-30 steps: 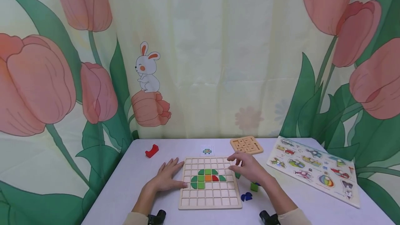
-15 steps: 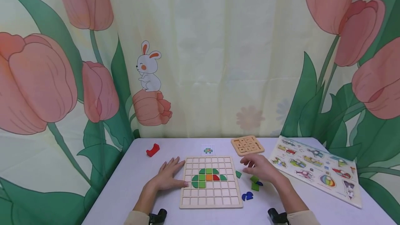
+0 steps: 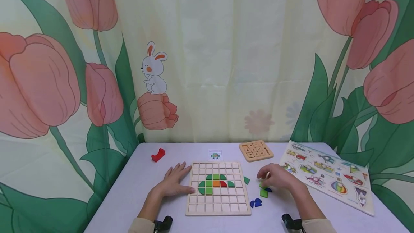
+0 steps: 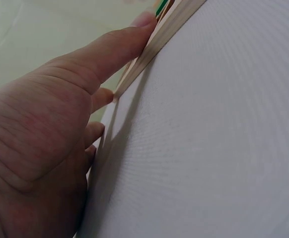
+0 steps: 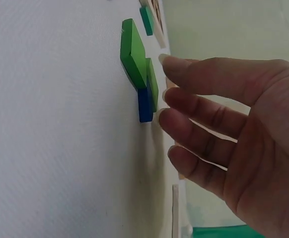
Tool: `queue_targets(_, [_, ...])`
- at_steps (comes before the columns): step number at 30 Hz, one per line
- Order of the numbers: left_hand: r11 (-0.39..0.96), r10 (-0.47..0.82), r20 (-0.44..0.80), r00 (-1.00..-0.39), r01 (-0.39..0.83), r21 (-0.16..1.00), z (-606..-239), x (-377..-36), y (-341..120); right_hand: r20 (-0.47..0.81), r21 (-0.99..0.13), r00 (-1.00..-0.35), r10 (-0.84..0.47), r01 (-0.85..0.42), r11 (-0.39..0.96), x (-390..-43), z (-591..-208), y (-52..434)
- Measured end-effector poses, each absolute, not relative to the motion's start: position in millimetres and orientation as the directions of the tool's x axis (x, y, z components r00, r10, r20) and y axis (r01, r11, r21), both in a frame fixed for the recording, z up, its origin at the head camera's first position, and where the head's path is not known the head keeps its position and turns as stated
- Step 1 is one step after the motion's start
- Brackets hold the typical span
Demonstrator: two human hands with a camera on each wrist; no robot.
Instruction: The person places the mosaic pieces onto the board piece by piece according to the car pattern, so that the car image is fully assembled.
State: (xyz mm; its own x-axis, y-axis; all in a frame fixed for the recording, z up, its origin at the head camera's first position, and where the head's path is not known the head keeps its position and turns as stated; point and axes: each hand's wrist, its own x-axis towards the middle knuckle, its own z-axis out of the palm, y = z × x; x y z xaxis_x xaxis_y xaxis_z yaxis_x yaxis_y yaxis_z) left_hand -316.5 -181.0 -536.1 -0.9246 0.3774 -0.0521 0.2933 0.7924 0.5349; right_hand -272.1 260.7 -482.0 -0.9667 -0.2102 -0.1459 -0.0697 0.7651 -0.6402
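Right hand [image 3: 278,175] hovering by loose bright green square blocks [image 3: 263,193], left hand [image 3: 174,181] resting at a pale wooden grid board [image 3: 220,209]

At the lower centre of the frame, the grid board is lying flat on a white tabletop [image 3: 129,197]. Near its middle it is bearing green pieces [image 3: 208,191], an orange square [image 3: 215,183] and a red rounded piece [image 3: 223,183]. The left hand is touching its left edge, fingers spreading apart and thumb resting on the rim.

Right of the board, the right hand is hanging above the two bright green blocks, its thumb and fingers bending loosely and standing apart. Whether a fingertip is touching the farther block, one cannot tell. A dark blue piece [image 3: 268,190] is lying against these blocks. A dark green piece [image 3: 247,180] is lying just beside the board's right edge, and small dark blue pieces [image 3: 256,203] are clustering below.

Beyond the board, a small printed card [image 3: 215,155] is lying near a light brown wooden number tray [image 3: 256,150]. A red curved block [image 3: 158,155] is sitting at the tabletop's upper left; a white picture puzzle board [image 3: 323,175] is slanting across its right side.
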Motion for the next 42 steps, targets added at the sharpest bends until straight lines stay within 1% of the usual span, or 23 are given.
queue_targets(3, [0.788, 0.378, -0.046, -0.924, 0.296, 0.539, -535.9, -315.9, -180.9, -0.171, -0.638, -0.967, -0.188, -0.036, 0.769, -271.3, -482.7, 260.7])
queue_targets(7, [0.783, 0.382, -0.041, -0.923, 0.3, 0.545, -535.6, -315.1, -181.0, -0.176, -0.621, -0.969, -0.173, -0.027, 0.783, -270.0, -483.5, 257.8])
queue_targets(16, [0.79, 0.378, -0.042, -0.925, 0.299, 0.536, -535.0, -315.1, -181.0, -0.157, -0.606, -0.965, -0.21, -0.074, 0.792, -270.5, -486.1, 250.6])
queue_targets(27, [0.791, 0.378, -0.041, -0.925, 0.3, 0.533, -534.1, -315.5, -180.1, -0.155, -0.596, -0.974, -0.166, -0.042, 0.802, -271.0, -488.2, 246.8])
queue_targets(35, [0.791, 0.379, -0.035, -0.925, 0.304, 0.531, -535.1, -315.4, -180.1, -0.141, -0.583, -0.969, -0.201, -0.082, 0.808, -271.1, -489.6, 242.5])
queue_targets(42, [0.79, 0.377, -0.038, -0.925, 0.3, 0.534, -534.8, -314.1, -179.5, -0.1, -0.606, -0.969, -0.225, -0.121, 0.786, -274.2, -493.6, 236.8])
